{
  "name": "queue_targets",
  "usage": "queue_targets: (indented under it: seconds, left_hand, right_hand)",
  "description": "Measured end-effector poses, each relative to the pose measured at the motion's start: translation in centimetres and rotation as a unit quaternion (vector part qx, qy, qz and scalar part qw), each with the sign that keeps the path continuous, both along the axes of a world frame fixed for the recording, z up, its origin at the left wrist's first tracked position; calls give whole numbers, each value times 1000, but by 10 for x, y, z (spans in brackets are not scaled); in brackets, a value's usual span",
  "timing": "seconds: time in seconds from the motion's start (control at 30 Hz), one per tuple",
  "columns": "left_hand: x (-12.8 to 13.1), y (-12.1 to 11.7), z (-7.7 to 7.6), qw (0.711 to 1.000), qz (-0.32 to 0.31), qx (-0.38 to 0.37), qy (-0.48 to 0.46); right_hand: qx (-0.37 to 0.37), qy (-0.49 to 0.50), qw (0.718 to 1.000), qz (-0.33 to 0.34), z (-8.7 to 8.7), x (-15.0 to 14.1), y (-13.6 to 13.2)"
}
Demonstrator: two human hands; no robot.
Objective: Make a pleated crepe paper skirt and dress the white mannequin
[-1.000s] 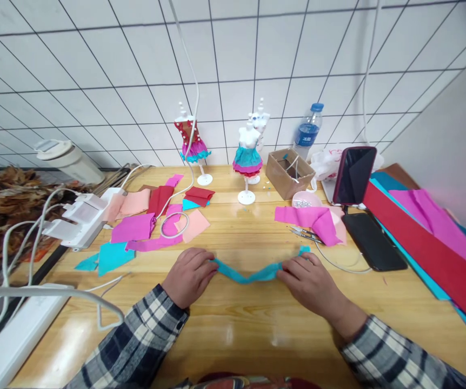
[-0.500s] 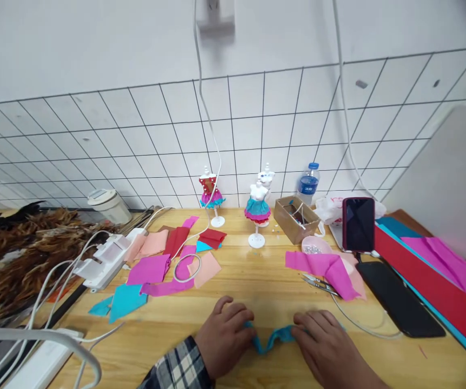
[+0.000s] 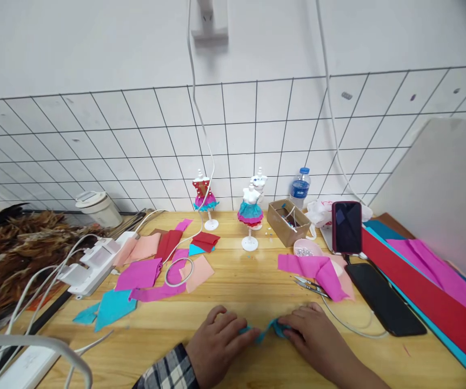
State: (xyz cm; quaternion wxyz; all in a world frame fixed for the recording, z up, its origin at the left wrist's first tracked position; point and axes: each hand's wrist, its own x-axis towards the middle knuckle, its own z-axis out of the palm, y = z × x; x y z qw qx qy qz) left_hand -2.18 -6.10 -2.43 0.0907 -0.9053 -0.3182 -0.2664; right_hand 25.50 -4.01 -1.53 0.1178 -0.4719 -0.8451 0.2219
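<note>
A narrow, twisted strip of turquoise crepe paper (image 3: pixel 260 337) runs between my two hands, low over the wooden table. Its left end is pinched under the fingers of my left hand (image 3: pixel 221 341). My right hand (image 3: pixel 306 330) grips the other end, where the strip bunches up at the fingertips. Parts of the strip are hidden beneath the fingers. Beyond the hands stands a small white dress form (image 3: pixel 250 216) wearing a turquoise, pink and red ruffled skirt. Another dress form (image 3: pixel 205 200) with a red bodice stands to its left, and a white one (image 3: pixel 259 182) is partly hidden behind.
Coloured paper pieces (image 3: pixel 139 274) and a ring (image 3: pixel 179 272) lie left. A cardboard box (image 3: pixel 288 222), bead dish (image 3: pixel 306 249), scissors (image 3: pixel 312 286), propped phone (image 3: pixel 347 227) and black phone (image 3: pixel 385 298) are right. Cables and a power strip (image 3: pixel 91 265) border brown feathers (image 3: pixel 26 246).
My hands have come closer together, and the turquoise strip between them is shorter and more bunched at the right fingertips. The view has shifted slightly to the right.
</note>
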Motion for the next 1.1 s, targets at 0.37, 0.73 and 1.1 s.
queue_targets:
  seconds: [0.37,0.73,1.1]
  left_hand:
    - [-11,5,15,986,46,-158,-21]
    - [-14,179,28,901,181,-346,-190]
    - [56,207,17,848,119,-395,-334]
  right_hand:
    - [27,54,998,30,21,16,27]
    - [50,131,990,-11,35,-25,23]
    - [119,270,954,-57,24,-32,27]
